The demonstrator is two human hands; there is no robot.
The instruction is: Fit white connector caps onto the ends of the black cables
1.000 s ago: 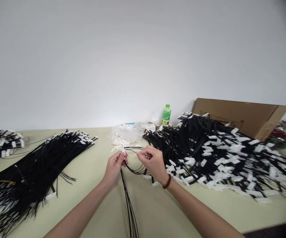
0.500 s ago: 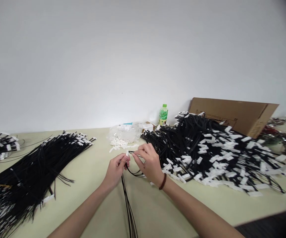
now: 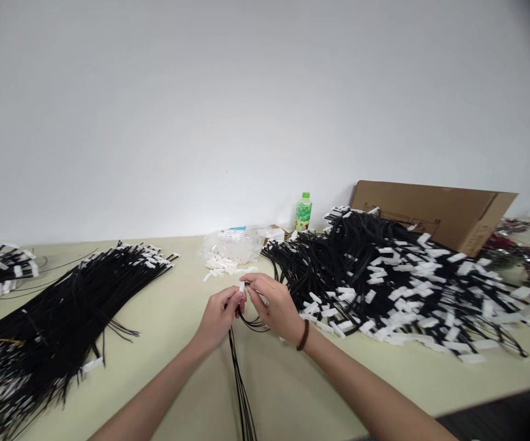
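Your left hand (image 3: 219, 313): pinched on white clip (image 3: 241, 286), steadying it | right hand (image 3: 274, 304): pinched on black wire (image 3: 241, 386), feeding its end to clip | location: near-centre surface (image 3: 177, 318), wire piles (image 3: 384, 275) both sides within reach.

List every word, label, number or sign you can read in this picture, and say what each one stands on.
Nothing here can be read.
Green bottle: its label shows print, too small and blurred to read.
Clear plastic bag: a white and blue label, the text too small to read.
Cardboard box: dark markings on its face, not legible.
White tags on the black cable pile: no print visible.
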